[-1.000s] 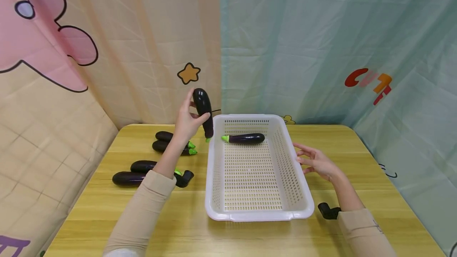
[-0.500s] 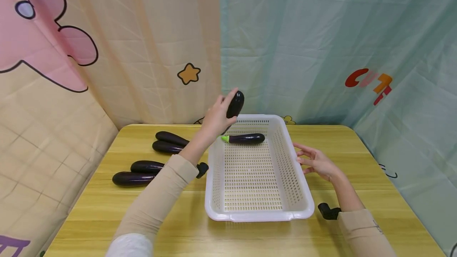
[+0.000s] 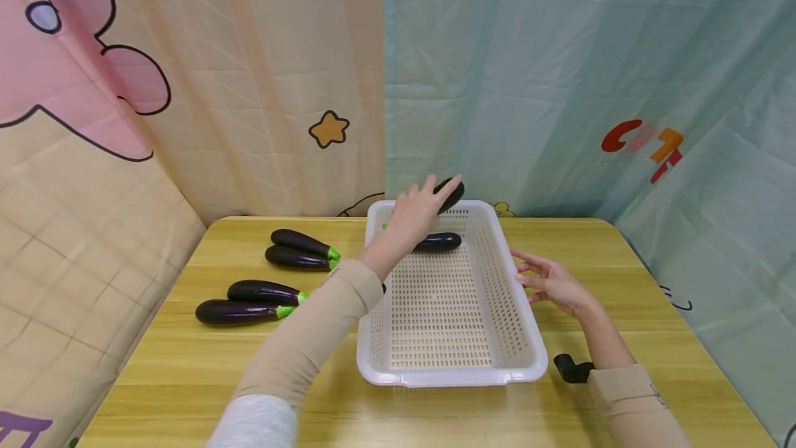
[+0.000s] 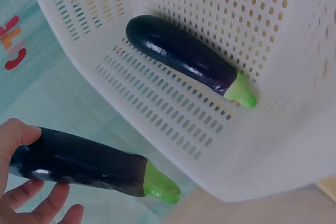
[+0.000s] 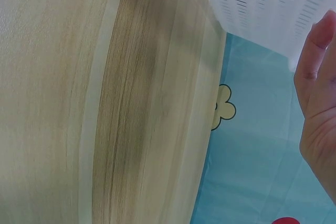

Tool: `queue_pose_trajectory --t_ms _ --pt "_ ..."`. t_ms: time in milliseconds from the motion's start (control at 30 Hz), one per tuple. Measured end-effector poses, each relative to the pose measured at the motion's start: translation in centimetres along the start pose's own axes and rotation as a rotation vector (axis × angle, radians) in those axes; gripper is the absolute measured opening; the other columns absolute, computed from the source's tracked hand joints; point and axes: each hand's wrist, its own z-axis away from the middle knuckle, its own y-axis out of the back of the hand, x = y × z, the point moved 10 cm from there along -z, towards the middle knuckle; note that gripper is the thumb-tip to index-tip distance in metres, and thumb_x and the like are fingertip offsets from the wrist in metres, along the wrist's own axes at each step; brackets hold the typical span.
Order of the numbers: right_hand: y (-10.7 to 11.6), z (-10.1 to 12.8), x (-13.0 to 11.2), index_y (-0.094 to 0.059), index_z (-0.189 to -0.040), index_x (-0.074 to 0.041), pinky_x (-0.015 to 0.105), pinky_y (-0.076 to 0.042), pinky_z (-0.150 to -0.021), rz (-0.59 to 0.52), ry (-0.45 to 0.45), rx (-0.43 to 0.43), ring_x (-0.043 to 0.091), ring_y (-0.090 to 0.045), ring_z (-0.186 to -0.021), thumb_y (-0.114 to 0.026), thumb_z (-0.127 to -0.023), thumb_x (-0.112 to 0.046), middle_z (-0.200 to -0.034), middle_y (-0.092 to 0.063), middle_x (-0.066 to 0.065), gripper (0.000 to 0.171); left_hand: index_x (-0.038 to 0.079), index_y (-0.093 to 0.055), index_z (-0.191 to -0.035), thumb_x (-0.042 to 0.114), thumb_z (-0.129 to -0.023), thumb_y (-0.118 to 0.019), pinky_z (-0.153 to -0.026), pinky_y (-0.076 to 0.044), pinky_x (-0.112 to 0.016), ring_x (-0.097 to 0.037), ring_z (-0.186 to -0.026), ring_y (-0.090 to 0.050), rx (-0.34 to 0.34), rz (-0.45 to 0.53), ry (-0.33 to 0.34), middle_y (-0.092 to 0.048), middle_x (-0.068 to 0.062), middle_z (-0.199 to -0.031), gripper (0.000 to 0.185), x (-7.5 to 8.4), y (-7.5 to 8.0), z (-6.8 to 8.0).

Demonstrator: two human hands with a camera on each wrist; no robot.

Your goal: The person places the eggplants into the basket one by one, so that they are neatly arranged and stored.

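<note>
Holding the eggplant (image 3: 450, 193) in curled fingers above the far end of the white basket (image 3: 528, 337), the left hand (image 3: 415, 209) should lower it beside the one already inside (image 3: 439, 241), while the right hand (image 3: 550, 282), fingers loosely spread, steadies the rim.

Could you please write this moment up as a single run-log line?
left hand: holds eggplant over white basket | right hand: open beside basket rim | basket: one eggplant inside | table: four eggplants

The white perforated plastic basket (image 3: 450, 358) is bare across its near and middle floor; one dark purple eggplant (image 3: 440, 241) blocks its far end.
</note>
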Motion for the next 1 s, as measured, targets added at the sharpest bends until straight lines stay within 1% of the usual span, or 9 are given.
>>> queue_pose_trajectory --t_ms 133,267,367,567,667,733,800,1000 --pt "0.1 0.0 0.1 -0.024 -0.142 0.003 0.030 -0.054 -0.060 0.003 -0.007 0.003 0.013 -0.062 -0.081 -0.054 -0.092 -0.008 -0.105 -0.052 0.006 0.060 0.034 -0.010 -0.147 0.018 -0.091 -0.055 -0.062 -0.041 -0.031 -0.022 -0.077 -0.047 -0.053 -0.103 -0.018 -0.038 -0.006 -0.130 0.073 1.0 -1.1 -0.4" --pt "0.1 0.0 0.2 -0.024 -0.142 0.003 0.030 -0.054 -0.060 0.000 -0.013 0.006 0.013 -0.062 -0.081 -0.055 -0.091 -0.009 -0.105 -0.051 0.006 0.060 0.034 -0.008 -0.147 0.021 -0.093 -0.052 -0.074 -0.045 -0.037 -0.025 -0.088 -0.050 -0.095 -0.172 -0.040 -0.034 -0.005 -0.136 0.071 1.8 -2.3 -0.7" --pt "0.1 0.0 0.1 -0.023 -0.142 0.003 0.029 -0.054 -0.060 -0.006 -0.017 0.005 0.013 -0.062 -0.082 -0.055 -0.091 -0.009 -0.105 -0.052 0.005 0.061 0.035 -0.007 -0.147 0.024 -0.094 -0.051 -0.081 -0.045 -0.042 -0.028 -0.097 -0.051 -0.119 -0.199 -0.048 -0.031 -0.004 -0.139 0.070 2.2 -3.2 -1.0" --pt "0.0 0.0 0.1 -0.022 -0.142 0.004 0.029 -0.054 -0.060 -0.011 -0.023 0.006 0.013 -0.062 -0.081 -0.054 -0.091 -0.008 -0.105 -0.052 0.006 0.061 0.035 -0.006 -0.147 0.016 -0.096 -0.047 -0.082 -0.043 -0.039 -0.026 -0.098 -0.051 -0.145 -0.261 -0.068 -0.031 -0.003 -0.139 0.068 3.1 -5.1 -0.9" --pt "0.0 0.0 0.1 -0.022 -0.142 0.003 0.029 -0.054 -0.060 -0.011 -0.028 0.008 0.013 -0.062 -0.082 -0.055 -0.091 -0.008 -0.105 -0.052 0.006 0.062 0.036 -0.008 -0.147 0.014 -0.097 -0.045 -0.083 -0.042 -0.039 -0.025 -0.098 -0.052 -0.154 -0.301 -0.074 -0.031 -0.002 -0.139 0.066 3.2 -6.3 -0.7" --pt "0.0 0.0 0.1 -0.023 -0.142 0.003 0.030 -0.054 -0.061 -0.009 -0.029 0.009 0.013 -0.062 -0.082 -0.055 -0.091 -0.008 -0.105 -0.052 0.006 0.062 0.037 -0.011 -0.146 0.011 -0.096 -0.045 -0.086 -0.042 -0.040 -0.026 -0.100 -0.051 -0.162 -0.309 -0.074 -0.030 -0.002 -0.139 0.065 3.3 -7.2 -0.5" --pt "0.0 -0.1 0.1 -0.023 -0.142 0.003 0.030 -0.054 -0.061 -0.006 -0.027 0.010 0.013 -0.062 -0.082 -0.055 -0.091 -0.008 -0.105 -0.052 0.006 0.061 0.037 -0.012 -0.146 0.011 -0.097 -0.045 -0.087 -0.042 -0.041 -0.026 -0.100 -0.052 -0.170 -0.318 -0.078 -0.031 -0.001 -0.139 0.065 3.3 -8.0 -0.4" --pt "0.1 -0.1 0.1 -0.023 -0.142 0.003 0.030 -0.054 -0.061 -0.004 -0.018 0.008 0.013 -0.062 -0.082 -0.054 -0.091 -0.008 -0.105 -0.052 0.006 0.060 0.038 -0.009 -0.146 0.011 -0.096 -0.046 -0.089 -0.041 -0.040 -0.026 -0.106 -0.051 -0.230 -0.353 -0.096 -0.028 0.001 -0.142 0.068 3.6 -10.7 0.1"
